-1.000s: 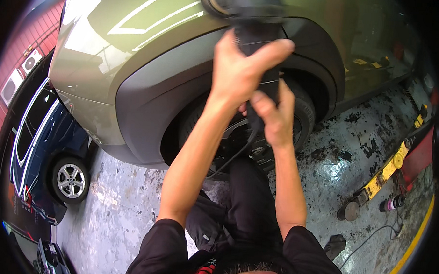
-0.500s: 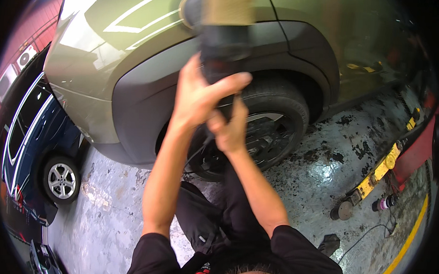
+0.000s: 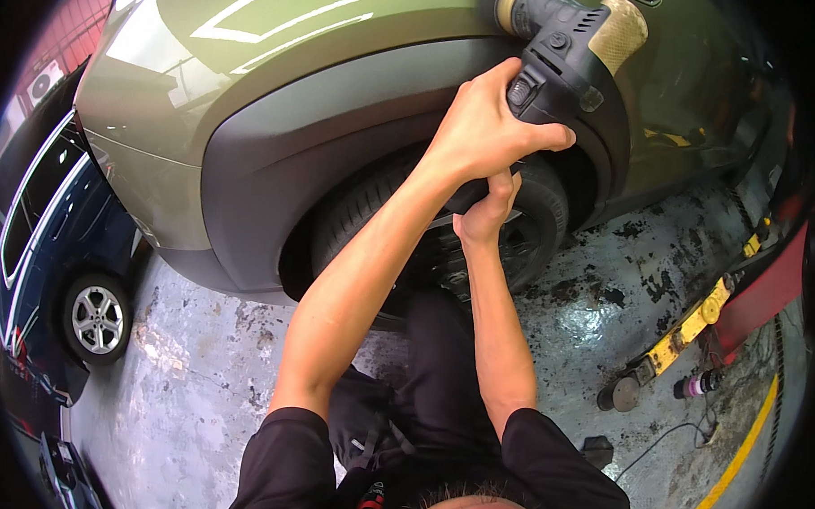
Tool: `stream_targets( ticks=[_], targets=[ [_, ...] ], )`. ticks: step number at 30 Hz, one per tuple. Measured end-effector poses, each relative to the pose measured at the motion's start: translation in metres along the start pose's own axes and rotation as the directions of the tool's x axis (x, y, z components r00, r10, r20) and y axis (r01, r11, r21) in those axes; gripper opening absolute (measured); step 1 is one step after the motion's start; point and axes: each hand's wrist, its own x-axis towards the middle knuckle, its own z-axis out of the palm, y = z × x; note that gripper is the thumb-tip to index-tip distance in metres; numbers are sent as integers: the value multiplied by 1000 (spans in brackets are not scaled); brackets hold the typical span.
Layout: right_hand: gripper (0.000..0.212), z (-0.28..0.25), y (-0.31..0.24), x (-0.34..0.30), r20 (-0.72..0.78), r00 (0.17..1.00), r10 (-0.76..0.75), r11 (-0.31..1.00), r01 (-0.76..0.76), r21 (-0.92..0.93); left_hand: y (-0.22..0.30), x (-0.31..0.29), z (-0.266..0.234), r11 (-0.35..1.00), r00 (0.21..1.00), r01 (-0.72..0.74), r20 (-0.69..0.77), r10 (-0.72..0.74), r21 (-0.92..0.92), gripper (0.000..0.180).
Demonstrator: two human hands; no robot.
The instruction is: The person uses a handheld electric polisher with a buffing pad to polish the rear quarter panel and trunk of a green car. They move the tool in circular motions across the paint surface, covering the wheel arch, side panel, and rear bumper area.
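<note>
A black electric polisher (image 3: 550,67) is held up by both my hands against the side of an olive-green car (image 3: 344,23). Its round pad (image 3: 508,8) faces the painted panel just above the dark wheel-arch trim; whether it touches cannot be made out. Tan tape or cloth (image 3: 620,33) covers part of the tool's head. My left hand (image 3: 495,123) is closed around the body beside the switch, thumb stretched to the right. Lower down, my right hand (image 3: 488,211) is wrapped round the rear end of the handle, partly hidden behind the left.
Below the tool is the car's wheel (image 3: 360,203). A yellow and red lift arm (image 3: 692,327) with a round pad lies at right, near a purple-and-black object (image 3: 697,384) and a thin cable (image 3: 656,452). A dark blue car (image 3: 58,233) stands at left.
Both hands have carried the polisher to the right along the panel, from above the front of the wheel arch toward its rear. The tool's head now tilts to the right.
</note>
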Motion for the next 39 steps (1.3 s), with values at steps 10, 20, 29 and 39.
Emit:
stream_targets(
  ticks=[10,20,29,39],
  targets=[
    [36,50,35,-49,-13,998,-63,990,61,-126,-9,-38,-57,999,999,34,-11,-35,-23,78],
    [96,134,76,-138,161,986,45,971,-6,-237,-14,-122,-160,990,985,132,-110,-136,-45,94],
    [126,151,99,-173,295,927,231,973,-213,-92,-18,-156,-196,977,961,213,-182,-206,21,81],
    [52,42,46,-35,-19,996,91,994,-89,68,1,-18,-51,980,1000,2,-25,3,197,89]
  ],
)
